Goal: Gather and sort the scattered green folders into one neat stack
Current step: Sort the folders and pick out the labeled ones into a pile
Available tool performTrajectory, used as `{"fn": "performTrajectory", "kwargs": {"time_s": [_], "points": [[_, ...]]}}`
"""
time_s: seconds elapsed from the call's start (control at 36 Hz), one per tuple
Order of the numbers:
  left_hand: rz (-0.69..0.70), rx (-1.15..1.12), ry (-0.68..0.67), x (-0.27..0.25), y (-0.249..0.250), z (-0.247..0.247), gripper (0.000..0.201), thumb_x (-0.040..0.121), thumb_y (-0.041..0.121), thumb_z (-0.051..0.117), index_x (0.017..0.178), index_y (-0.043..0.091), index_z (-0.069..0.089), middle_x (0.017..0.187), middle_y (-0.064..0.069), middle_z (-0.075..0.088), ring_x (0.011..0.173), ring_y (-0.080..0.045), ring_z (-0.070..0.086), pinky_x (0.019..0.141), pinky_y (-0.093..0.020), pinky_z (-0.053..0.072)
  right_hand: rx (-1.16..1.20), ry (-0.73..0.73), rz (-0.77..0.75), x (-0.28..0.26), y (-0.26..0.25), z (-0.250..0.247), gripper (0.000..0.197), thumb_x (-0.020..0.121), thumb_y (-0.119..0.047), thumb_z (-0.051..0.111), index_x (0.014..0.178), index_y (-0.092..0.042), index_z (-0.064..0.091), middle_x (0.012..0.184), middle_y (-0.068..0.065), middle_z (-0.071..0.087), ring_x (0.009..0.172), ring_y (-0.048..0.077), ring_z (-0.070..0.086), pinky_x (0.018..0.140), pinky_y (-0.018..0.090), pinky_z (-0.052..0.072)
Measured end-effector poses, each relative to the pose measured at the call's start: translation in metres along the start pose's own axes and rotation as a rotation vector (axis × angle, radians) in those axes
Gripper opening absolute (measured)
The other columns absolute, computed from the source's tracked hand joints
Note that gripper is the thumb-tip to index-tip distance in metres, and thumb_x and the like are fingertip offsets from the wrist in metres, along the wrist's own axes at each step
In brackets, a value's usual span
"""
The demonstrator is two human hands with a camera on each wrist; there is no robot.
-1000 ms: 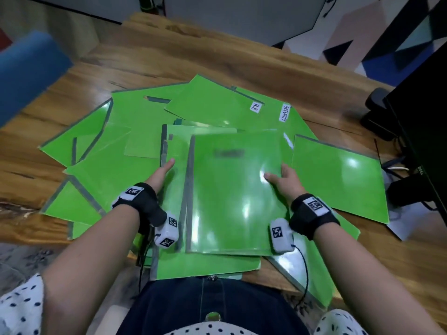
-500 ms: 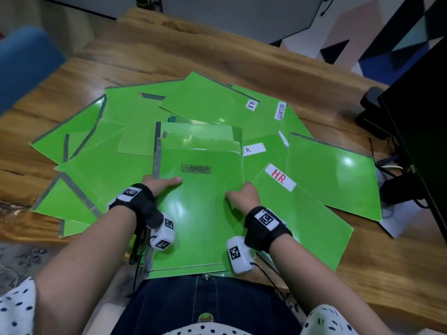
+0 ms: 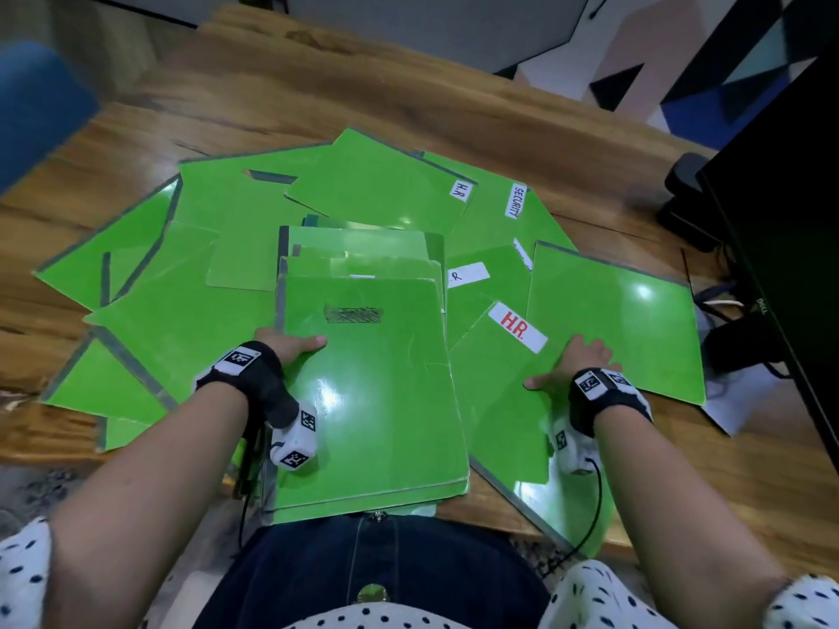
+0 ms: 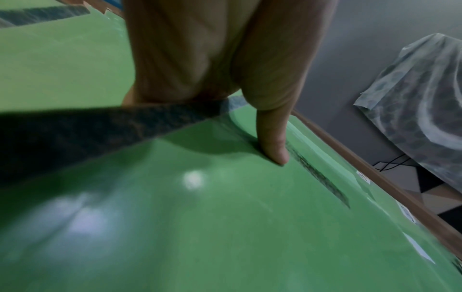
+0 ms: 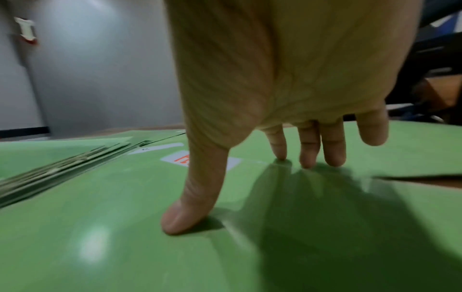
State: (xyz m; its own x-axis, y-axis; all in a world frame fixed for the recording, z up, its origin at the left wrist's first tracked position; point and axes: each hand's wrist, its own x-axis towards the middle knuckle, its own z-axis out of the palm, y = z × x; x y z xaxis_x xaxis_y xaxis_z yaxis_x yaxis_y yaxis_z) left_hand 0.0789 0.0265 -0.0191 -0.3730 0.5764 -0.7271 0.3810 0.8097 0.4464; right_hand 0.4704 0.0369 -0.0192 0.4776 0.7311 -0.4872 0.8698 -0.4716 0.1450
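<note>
A stack of green folders point(image 3: 377, 392) lies at the table's near edge, its top one bearing a scribbled black mark. My left hand point(image 3: 290, 349) grips the stack's left edge, thumb point(image 4: 273, 142) on top and the other fingers hidden beneath. To the right lies a folder labelled H.R. in red point(image 3: 495, 401). My right hand point(image 3: 574, 367) rests flat on it with fingers point(image 5: 307, 148) spread and thumb pressing down. More green folders lie scattered to the left point(image 3: 159, 320), behind point(image 3: 377, 183) and to the right point(image 3: 626, 324).
The wooden table point(image 3: 318, 84) shows bare beyond the folders. A black monitor point(image 3: 781, 220) with its stand and cables stands at the right edge, and a white paper point(image 3: 726, 410) lies beside it. A blue chair point(image 3: 32, 106) is at the far left.
My right hand slid the top folder left onto the stack, then moved right onto the red H.R. folder. The left hand has stayed at the stack's left edge.
</note>
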Motion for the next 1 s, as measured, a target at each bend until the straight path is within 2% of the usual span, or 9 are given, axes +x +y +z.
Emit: {"fn": "performTrajectory", "kwargs": {"time_s": [0.19,0.36,0.42,0.5,0.56,0.69,0.86,0.94,1.0], "points": [[-0.003,0.002,0.014,0.001,0.0,0.001,0.092,0.075,0.04,0.076,0.141,-0.006,0.03,0.136,-0.023,0.046,0.121,-0.037,0.048,0.093,-0.041,0.044,0.059,-0.028,0.021,0.006,0.008,0.007,0.126,0.04,-0.061,0.085,0.141,-0.013,0.027,0.144,0.017,0.034,0.135,0.035,0.03,0.107,0.053,0.033],[-0.002,0.011,0.021,0.002,0.0,0.001,0.093,0.075,0.041,0.076,0.14,-0.006,0.03,0.136,-0.023,0.046,0.121,-0.036,0.049,0.094,-0.04,0.043,0.048,-0.071,0.054,0.001,0.01,0.0,0.111,0.045,-0.058,0.086,0.133,-0.011,0.038,0.149,0.018,0.022,0.135,0.042,0.027,0.1,0.056,0.037],[0.003,0.014,0.021,0.002,0.001,0.001,0.094,0.074,0.042,0.076,0.141,-0.007,0.03,0.137,-0.022,0.046,0.121,-0.036,0.049,0.095,-0.04,0.043,0.077,-0.093,0.051,0.0,0.007,-0.004,0.111,0.046,-0.053,0.088,0.134,-0.008,0.038,0.149,0.018,0.026,0.128,0.041,0.039,0.097,0.055,0.043],[0.01,0.014,0.027,0.003,0.001,0.001,0.095,0.074,0.041,0.076,0.141,-0.007,0.03,0.137,-0.023,0.046,0.121,-0.036,0.049,0.095,-0.041,0.044,0.162,-0.144,0.014,-0.005,0.002,-0.009,0.085,0.051,-0.041,0.09,0.116,-0.003,0.049,0.104,0.012,0.062,0.087,0.029,0.062,0.072,0.041,0.052],[0.011,0.016,0.028,0.003,0.0,0.001,0.094,0.074,0.042,0.076,0.141,-0.007,0.03,0.137,-0.022,0.046,0.121,-0.036,0.049,0.093,-0.04,0.044,0.171,-0.157,0.006,-0.006,0.0,-0.011,0.067,0.054,-0.04,0.088,0.098,-0.003,0.054,0.082,0.007,0.064,0.071,0.023,0.062,0.068,0.037,0.053],[0.023,0.036,0.026,0.006,-0.002,0.001,0.095,0.074,0.044,0.075,0.141,-0.006,0.03,0.137,-0.022,0.047,0.12,-0.036,0.05,0.093,-0.039,0.045,0.14,-0.163,-0.029,-0.014,0.004,-0.013,0.055,0.061,-0.042,0.085,0.091,-0.006,0.055,0.078,0.005,0.062,0.068,0.02,0.059,0.061,0.032,0.05],[0.029,0.053,0.022,0.009,-0.001,0.001,0.096,0.073,0.044,0.076,0.14,-0.007,0.031,0.135,-0.022,0.048,0.118,-0.036,0.051,0.091,-0.039,0.046,0.136,-0.16,-0.128,-0.034,0.008,-0.051,0.059,0.076,-0.033,0.077,0.12,-0.001,0.055,0.097,0.008,0.063,0.088,0.025,0.06,0.066,0.031,0.043],[0.033,0.073,0.013,0.011,0.0,0.002,0.094,0.075,0.044,0.074,0.141,-0.007,0.03,0.137,-0.022,0.046,0.121,-0.036,0.049,0.093,-0.04,0.044,0.182,-0.115,-0.213,-0.053,0.001,-0.092,0.067,0.079,-0.027,0.074,0.135,-0.004,0.046,0.119,0.012,0.063,0.105,0.028,0.06,0.065,0.03,0.042],[0.031,0.08,0.005,0.012,0.0,0.002,0.093,0.076,0.044,0.073,0.141,-0.007,0.03,0.138,-0.022,0.045,0.122,-0.036,0.048,0.094,-0.04,0.043,0.175,-0.063,-0.264,-0.06,-0.005,-0.122,0.072,0.078,-0.023,0.076,0.139,-0.003,0.043,0.13,0.013,0.058,0.112,0.029,0.058,0.073,0.033,0.045]]}}
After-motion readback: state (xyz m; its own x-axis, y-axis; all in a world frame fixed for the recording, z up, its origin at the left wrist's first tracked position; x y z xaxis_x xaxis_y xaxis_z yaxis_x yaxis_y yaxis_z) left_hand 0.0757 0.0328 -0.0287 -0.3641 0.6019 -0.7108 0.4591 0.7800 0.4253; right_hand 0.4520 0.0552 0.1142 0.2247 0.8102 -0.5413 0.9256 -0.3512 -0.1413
